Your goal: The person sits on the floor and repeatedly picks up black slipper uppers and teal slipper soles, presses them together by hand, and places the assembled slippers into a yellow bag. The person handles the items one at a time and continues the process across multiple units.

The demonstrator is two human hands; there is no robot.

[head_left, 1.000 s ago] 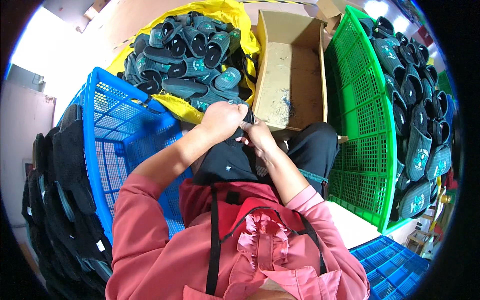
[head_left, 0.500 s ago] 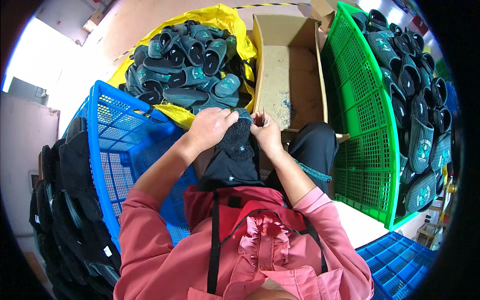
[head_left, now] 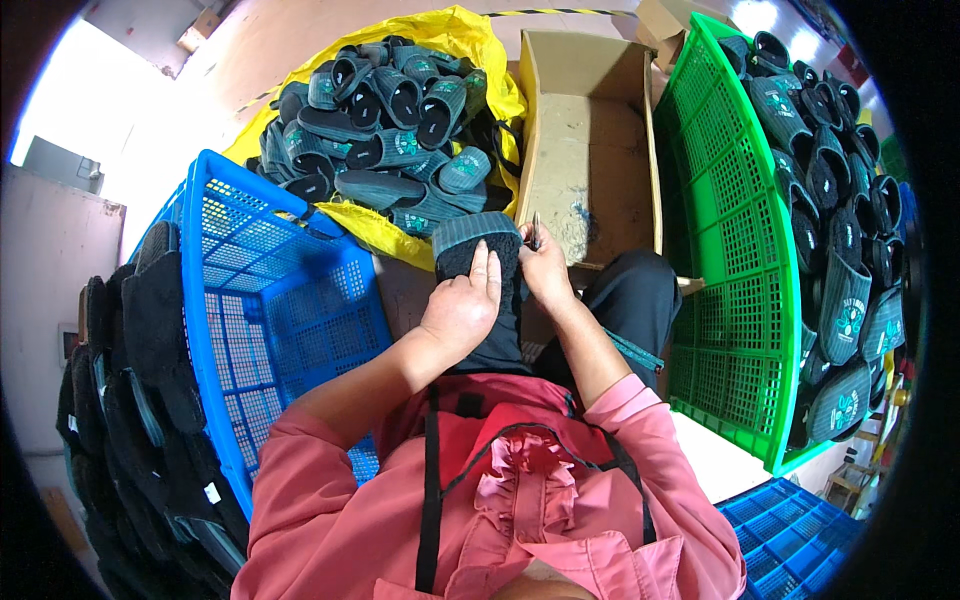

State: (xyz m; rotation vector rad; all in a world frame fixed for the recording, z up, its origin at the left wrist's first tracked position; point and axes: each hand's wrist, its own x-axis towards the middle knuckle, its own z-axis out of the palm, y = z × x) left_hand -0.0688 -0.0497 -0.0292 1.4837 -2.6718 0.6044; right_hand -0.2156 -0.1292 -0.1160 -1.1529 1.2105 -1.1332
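Observation:
A dark slipper (head_left: 473,238) with a ribbed grey-green band and fuzzy black lining is held above my lap. My left hand (head_left: 462,312) grips it, two fingers stretched along the lining; the thumb is hidden. Close to the slipper's right edge, my right hand (head_left: 544,268) is closed around a small dark pointed tool (head_left: 536,226), tip upward. The tool is too small to make out its kind, and most of it is covered by the fingers.
A yellow sack (head_left: 490,50) heaped with slippers (head_left: 390,110) lies ahead. Beside it stands an open cardboard box (head_left: 590,130) with scraps inside. Blue crate (head_left: 225,230) at left, more slippers (head_left: 130,380) beyond it. A tall green crate (head_left: 735,260) at right holds slippers (head_left: 845,300).
The slipper has been turned so its band's edge faces up. My left hand has moved from its upper left to lower on the lining. The right hand has shifted slightly right.

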